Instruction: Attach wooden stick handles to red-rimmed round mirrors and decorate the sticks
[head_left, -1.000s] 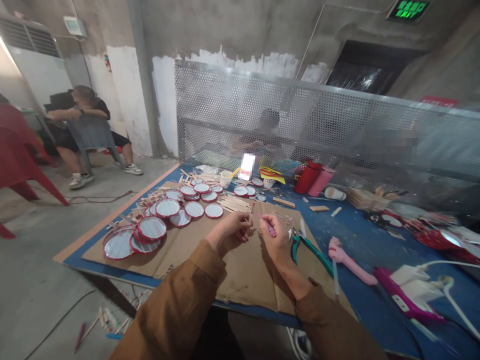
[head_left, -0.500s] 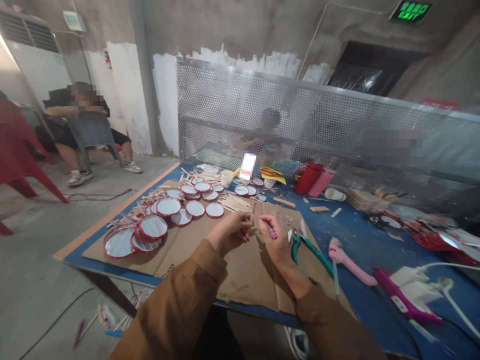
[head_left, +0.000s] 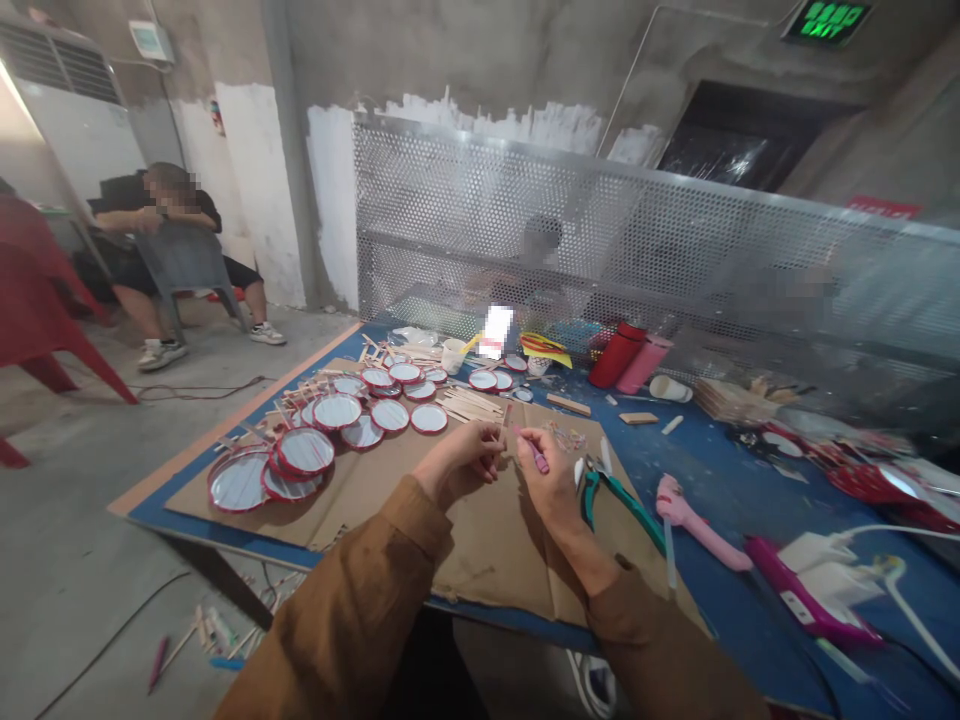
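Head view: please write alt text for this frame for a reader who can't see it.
The left hand holds a thin wooden stick and the right hand pinches a small pink stick, above brown cardboard on a blue table. Red-rimmed round mirrors lie to the left, with green-handled pliers by the right hand.

A blue-topped work table (head_left: 750, 500) carries a flat brown cardboard sheet (head_left: 495, 560) beneath the grip; red-rimmed round mirrors (head_left: 337, 411) lie on it left of the grip, teal-handled pliers (head_left: 611, 505) just right, and a pink glue gun (head_left: 694, 530) farther right.
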